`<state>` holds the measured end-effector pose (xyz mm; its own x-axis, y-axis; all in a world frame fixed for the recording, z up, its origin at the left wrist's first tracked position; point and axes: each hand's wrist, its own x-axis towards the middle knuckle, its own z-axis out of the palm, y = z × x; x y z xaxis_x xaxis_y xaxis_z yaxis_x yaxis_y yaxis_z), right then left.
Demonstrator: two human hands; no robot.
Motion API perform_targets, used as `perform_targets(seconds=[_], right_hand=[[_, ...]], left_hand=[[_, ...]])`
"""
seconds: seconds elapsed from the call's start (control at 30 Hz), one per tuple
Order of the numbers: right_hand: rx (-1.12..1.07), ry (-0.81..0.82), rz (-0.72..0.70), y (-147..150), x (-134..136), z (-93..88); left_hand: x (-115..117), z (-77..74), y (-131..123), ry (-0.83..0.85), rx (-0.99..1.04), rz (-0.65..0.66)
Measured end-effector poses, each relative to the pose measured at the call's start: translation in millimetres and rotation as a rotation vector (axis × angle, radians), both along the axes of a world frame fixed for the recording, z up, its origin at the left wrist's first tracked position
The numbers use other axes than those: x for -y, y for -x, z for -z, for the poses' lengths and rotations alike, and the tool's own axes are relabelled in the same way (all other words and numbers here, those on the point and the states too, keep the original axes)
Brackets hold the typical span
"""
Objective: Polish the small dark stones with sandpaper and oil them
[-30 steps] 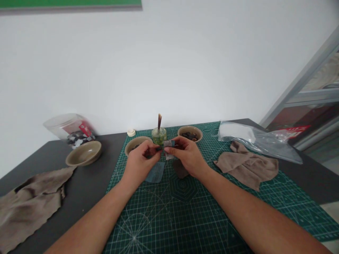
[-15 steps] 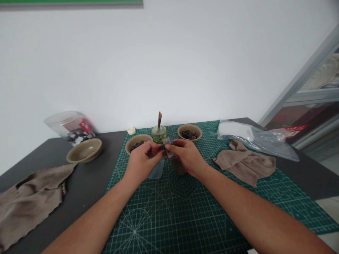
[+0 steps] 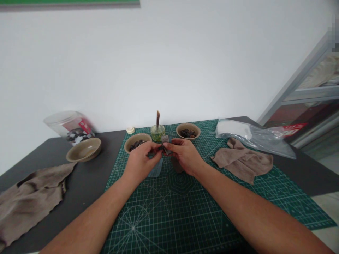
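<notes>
Above the green cutting mat (image 3: 148, 225), my two hands meet with fingertips close together. My left hand (image 3: 141, 157) is closed in a pinch on a small dark piece, mostly hidden by the fingers. Between the thumb and fingers of my right hand (image 3: 185, 153) is a folded grey strip (image 3: 165, 141) that looks like sandpaper, pressed against the dark piece. Under the hands lie a blue-grey flat sheet (image 3: 156, 169) and a dark brown flat sheet (image 3: 176, 165). Bowls of dark pieces stand behind, one at left (image 3: 127, 145) and one at right (image 3: 196, 129).
A glass jar (image 3: 158, 133) with thin sticks stands between the bowls, near a white cap (image 3: 130, 130). Brown cloths lie right (image 3: 245, 158) and left (image 3: 34, 201). Also at left are another bowl (image 3: 87, 150) and a tipped clear tub (image 3: 69, 125). A plastic bag (image 3: 259, 139) lies at right.
The grey strip has turned slightly and shifted against the dark piece between my fingers. Both hands stay in nearly the same place; the view has moved a little.
</notes>
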<state>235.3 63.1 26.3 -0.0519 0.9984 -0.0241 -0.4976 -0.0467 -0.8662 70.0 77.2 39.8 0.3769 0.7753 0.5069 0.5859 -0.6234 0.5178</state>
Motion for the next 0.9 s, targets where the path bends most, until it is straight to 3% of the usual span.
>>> perform_targets(seconds=[0.27,0.43,0.57,0.7,0.9], right_hand=[[-0.01,-0.032,0.007,0.7,1.9,1.2],[0.025,-0.026,-0.02,-1.0,3.4,1.9],[0.008,-0.014,0.01,-1.9,3.7,1.4],[0.003,-0.007,-0.036,-1.9,3.9,0.0],[-0.026,-0.012,-0.015,-1.0,1.8,-1.7]], left_hand=[[0.0,0.4,0.9,-0.088,-0.049,0.033],[-0.9,1.0,1.1,0.038,-0.009,-0.02],[-0.4,0.9,0.7,-0.012,-0.045,0.051],[1.2,0.5,1.1,0.051,0.003,-0.007],[1.9,-1.4,2.4,-0.042,-0.041,0.055]])
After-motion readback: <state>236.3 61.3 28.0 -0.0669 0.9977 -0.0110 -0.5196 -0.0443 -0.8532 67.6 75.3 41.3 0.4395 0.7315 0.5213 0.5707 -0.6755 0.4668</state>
